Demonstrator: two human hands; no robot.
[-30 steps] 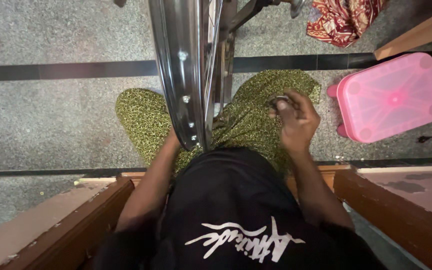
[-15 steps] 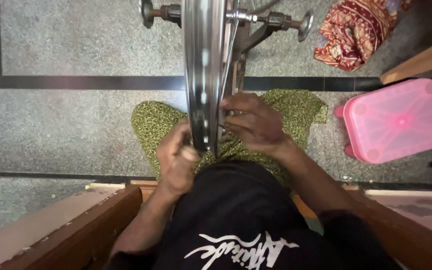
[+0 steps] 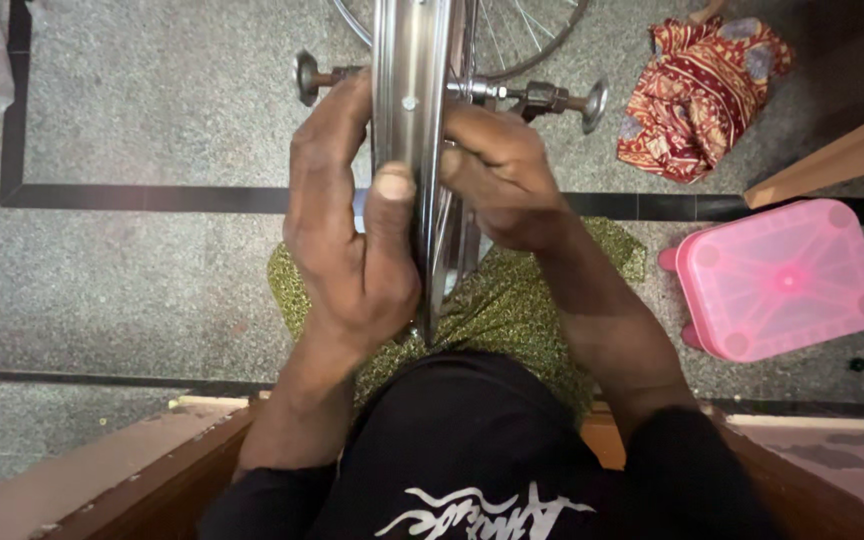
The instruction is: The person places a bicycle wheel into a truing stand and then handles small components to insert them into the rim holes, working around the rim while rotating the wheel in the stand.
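Head view: hands [image 3: 422, 220] now higher on rim [image 3: 410, 60]

The bicycle wheel rim [image 3: 410, 120] runs off the top edge, so only its near arc shows; beyond the rim, the spokes [image 3: 512, 40] are cut there too. Left of the rim, the left hand [image 3: 352, 230] covers that side wall. Right of the rim, the right hand [image 3: 502, 175] hides its fingertips behind the metal, so its grip cannot be told. Further right, the patterned red cloth [image 3: 702, 95] is clipped at the top edge.
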